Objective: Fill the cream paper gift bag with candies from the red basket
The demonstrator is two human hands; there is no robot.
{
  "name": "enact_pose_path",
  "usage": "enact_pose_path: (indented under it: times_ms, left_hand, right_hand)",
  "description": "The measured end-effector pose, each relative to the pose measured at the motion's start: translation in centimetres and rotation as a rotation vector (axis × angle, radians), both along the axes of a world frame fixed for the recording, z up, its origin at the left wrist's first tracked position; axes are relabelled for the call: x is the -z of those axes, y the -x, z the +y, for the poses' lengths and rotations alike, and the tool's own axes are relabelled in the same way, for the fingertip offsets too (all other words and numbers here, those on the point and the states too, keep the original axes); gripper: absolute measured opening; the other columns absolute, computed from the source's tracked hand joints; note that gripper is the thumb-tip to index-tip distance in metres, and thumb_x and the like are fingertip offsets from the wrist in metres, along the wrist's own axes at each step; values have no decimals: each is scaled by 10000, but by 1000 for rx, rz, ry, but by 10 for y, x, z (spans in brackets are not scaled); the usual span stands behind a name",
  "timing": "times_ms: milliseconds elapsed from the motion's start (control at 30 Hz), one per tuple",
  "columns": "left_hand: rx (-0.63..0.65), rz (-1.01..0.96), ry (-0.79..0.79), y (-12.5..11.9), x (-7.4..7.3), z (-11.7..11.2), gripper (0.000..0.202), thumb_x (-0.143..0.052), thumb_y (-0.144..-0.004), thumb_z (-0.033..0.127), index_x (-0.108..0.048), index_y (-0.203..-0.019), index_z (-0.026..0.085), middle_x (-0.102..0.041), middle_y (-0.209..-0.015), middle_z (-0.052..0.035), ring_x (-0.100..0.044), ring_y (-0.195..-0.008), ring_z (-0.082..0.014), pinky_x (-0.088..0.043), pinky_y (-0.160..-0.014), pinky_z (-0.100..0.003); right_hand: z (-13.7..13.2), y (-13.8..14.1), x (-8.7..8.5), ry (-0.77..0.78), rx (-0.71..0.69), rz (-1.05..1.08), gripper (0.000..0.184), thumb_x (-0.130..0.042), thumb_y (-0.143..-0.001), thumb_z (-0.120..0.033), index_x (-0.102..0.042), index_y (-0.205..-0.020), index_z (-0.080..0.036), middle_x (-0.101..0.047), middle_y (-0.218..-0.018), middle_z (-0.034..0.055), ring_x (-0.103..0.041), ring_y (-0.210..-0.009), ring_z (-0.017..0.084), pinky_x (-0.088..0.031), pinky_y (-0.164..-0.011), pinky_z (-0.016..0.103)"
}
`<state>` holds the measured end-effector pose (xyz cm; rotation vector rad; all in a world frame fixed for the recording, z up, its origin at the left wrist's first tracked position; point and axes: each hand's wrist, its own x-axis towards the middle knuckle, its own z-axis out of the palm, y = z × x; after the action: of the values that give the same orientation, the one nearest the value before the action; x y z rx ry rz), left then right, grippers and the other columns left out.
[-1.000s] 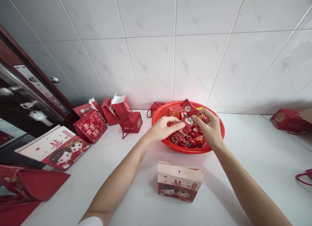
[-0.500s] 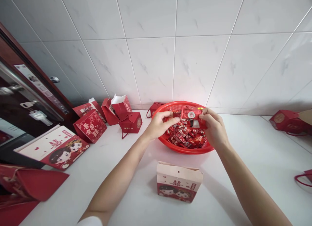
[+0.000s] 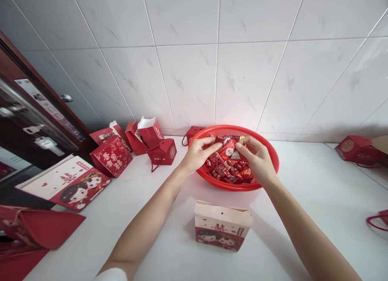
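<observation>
Head view, the only one supplied.

Step in hand: both hands are at work over the red basket [image 3: 268, 164], which stands on the white counter [image 3: 306, 204] close to the tiled wall [image 3: 188, 71]. The left hand [image 3: 196, 155] has thumb and fingers closed narrow on one end of a red sweet packet [image 3: 228, 149]. The right hand [image 3: 257, 159] pinches the other end between thumb and forefinger. The packet is held just above the heap of sweets [image 3: 230, 173] in the basket. Whether either hand grips a second packet underneath cannot be told, as red lies on red there. In my judgement this is the picking stage, with the packet gripped but not yet carried anywhere.

Next move: any carry toward the person calls for a lift over the near rim of the basket and a firm pinch, since the wrapper looks slick. The paper bag [image 3: 222, 225] stands upright just in front of the basket, its top open, between the two forearms.

Edges and room: bare counter lies open to the right of the basket and on both sides of the bag. To the left, small red boxes [image 3: 163, 152] crowd the wall and a flat printed bag [image 3: 67, 183] lies near the dark door [image 3: 27, 123], so room there is tight. A further red box [image 3: 353, 147] sits well apart at far right. The near edge of the counter is out of view.
</observation>
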<state>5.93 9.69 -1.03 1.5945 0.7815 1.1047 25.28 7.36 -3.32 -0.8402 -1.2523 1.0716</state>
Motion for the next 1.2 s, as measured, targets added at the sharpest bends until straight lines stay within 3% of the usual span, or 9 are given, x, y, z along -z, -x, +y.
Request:
enact_pose_path:
  times_ms: [200, 367, 467, 533, 667, 767, 867, 1033, 1200]
  left_hand:
    - [71, -19, 71, -3, 4, -2, 394, -804, -779, 547, -790, -855, 161, -748, -814, -41, -676, -844, -205, -531, -863, -353]
    - [34, 145, 79, 5, 2, 2, 391, -764, -811, 540, -791, -898, 160, -762, -898, -69, -687, -900, -239, -536, -835, -362]
    - [5, 328, -21, 20, -11, -2, 284, -733, -852, 425, -804, -991, 188, -776, -1066, -84, -691, -1018, -269, -535, -909, -387]
    - [12, 392, -113, 34, -27, -16, 285, -687, -887, 352, -793, -1116, 220, -769, -1157, -76, -688, -1082, -268, -531, -952, -385]
    - [169, 463, -290, 55, -61, -66, 321, -663, -916, 309, -774, -1216, 272, -784, -1062, -56, -717, -996, -260, -564, -884, -361]
    - [117, 539, -380, 58, -72, -99, 375, -702, -894, 277, -752, -1262, 336, -778, -1089, -42, -715, -989, -265, -561, -888, -356]
    - [75, 609, -401, 52, -70, -110, 381, -599, -951, 236, -722, -1301, 320, -750, -1098, -50, -702, -980, -242, -545, -874, -326]
    - [186, 742, -345, 42, -60, -112, 398, -437, -966, 171, -738, -1214, 249, -743, -1060, -51, -678, -875, -198, -498, -795, -282]
    - [73, 914, -251, 27, -55, -137, 347, -491, -1002, 404, -739, -1158, 218, -659, -617, 6, -600, -575, -203, -394, -601, -293]
  right_hand:
    - [-2, 3, -1, -20, 32, -45, 353, -817, -800, -554, -658, -815, -240, -672, -811, -2, -681, -736, 190, -659, -786, 374]
    - [-2, 3, -4, -39, 58, -68, 375, -816, -787, -586, -652, -794, -249, -673, -824, 6, -700, -751, 214, -672, -769, 399]
    - [-1, -2, -5, -54, 106, -92, 383, -817, -787, -585, -638, -788, -247, -662, -828, 3, -705, -746, 206, -669, -744, 377]
    - [-1, -7, -7, -39, 143, -105, 388, -815, -788, -589, -629, -794, -249, -665, -815, 1, -705, -708, 200, -660, -706, 361]
    - [-4, -13, -13, -26, 142, -82, 379, -827, -784, -569, -630, -785, -245, -688, -811, -1, -704, -694, 189, -642, -687, 328]
    - [-9, -15, -23, -9, 49, -4, 383, -854, -755, -550, -628, -755, -241, -677, -773, -10, -664, -651, 161, -625, -641, 298]
    - [-17, -18, -34, 12, -26, 17, 397, -876, -724, -541, -620, -738, -238, -646, -728, -12, -609, -591, 141, -582, -545, 270]
    - [-29, -25, -47, -43, -25, -19, 384, -868, -730, -536, -618, -736, -246, -631, -714, -9, -585, -572, 142, -550, -500, 269]
    - [-36, -29, -52, -73, -41, -55, 357, -849, -768, -516, -621, -748, -243, -653, -726, 0, -617, -587, 154, -591, -530, 288]
